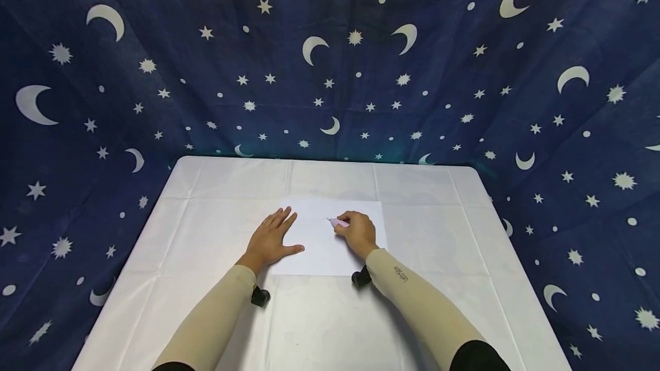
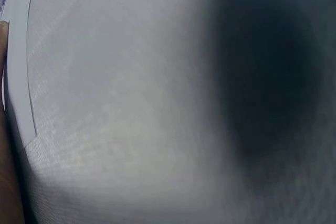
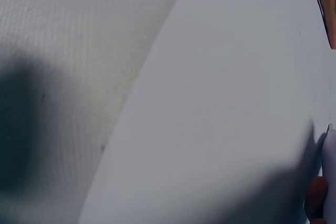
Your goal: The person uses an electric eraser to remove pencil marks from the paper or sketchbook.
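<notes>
A white sheet of paper (image 1: 314, 256) lies flat on the white-covered table. My left hand (image 1: 270, 239) rests on its left side, fingers straight and thumb spread toward the middle. Over the right part of the sheet, my right hand (image 1: 358, 232) grips a lilac pen-shaped tool (image 1: 339, 223). Its thin grey tip points left, at the sheet; whether it touches cannot be told. In the right wrist view the lilac tool (image 3: 329, 171) shows at the right edge beside a fingertip. Faint small marks lie on the paper (image 3: 220, 87) there. Only a sliver of the left hand (image 2: 6, 177) enters the left wrist view.
The white table cover (image 1: 216, 222) has fold creases and surrounds the sheet. A dark blue cloth (image 1: 289, 56) with moons and stars hangs behind and along both sides. Beige sleeves (image 1: 219, 314) cover both forearms, with a small black device (image 1: 260, 296) at each wrist.
</notes>
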### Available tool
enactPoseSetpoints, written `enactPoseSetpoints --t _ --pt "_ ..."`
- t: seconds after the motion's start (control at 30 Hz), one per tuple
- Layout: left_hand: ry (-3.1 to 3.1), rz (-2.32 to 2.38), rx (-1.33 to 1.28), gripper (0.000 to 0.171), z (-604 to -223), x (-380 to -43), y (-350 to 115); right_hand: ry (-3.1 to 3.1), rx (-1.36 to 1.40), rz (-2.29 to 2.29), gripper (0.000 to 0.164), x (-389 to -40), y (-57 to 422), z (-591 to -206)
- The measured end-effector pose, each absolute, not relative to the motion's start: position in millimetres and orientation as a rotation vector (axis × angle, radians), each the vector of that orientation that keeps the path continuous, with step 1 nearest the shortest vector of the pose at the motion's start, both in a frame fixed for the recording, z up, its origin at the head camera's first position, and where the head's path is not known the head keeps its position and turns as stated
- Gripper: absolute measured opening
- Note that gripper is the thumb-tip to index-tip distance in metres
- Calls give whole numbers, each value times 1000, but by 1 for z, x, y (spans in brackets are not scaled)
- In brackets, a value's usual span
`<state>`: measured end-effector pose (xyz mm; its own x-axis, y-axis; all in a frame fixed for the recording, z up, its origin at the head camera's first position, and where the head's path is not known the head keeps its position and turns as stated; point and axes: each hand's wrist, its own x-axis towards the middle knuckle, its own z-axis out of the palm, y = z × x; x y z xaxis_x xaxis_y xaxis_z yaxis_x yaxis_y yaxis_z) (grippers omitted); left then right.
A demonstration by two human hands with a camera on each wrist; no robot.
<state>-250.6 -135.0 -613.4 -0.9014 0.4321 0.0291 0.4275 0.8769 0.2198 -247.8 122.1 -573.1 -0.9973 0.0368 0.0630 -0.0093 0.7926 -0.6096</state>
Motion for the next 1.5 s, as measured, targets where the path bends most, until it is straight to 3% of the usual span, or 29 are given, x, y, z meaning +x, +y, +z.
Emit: enactPoseSetpoints --t 1.03,1.5 --pt "3034 362 705 98 -615 -249 -135 -2880 -1 1069 21 -245 127 -578" --pt "3036 340 685 98 -613 -249 -133 -2841 89 1133 36 -235 142 -584"
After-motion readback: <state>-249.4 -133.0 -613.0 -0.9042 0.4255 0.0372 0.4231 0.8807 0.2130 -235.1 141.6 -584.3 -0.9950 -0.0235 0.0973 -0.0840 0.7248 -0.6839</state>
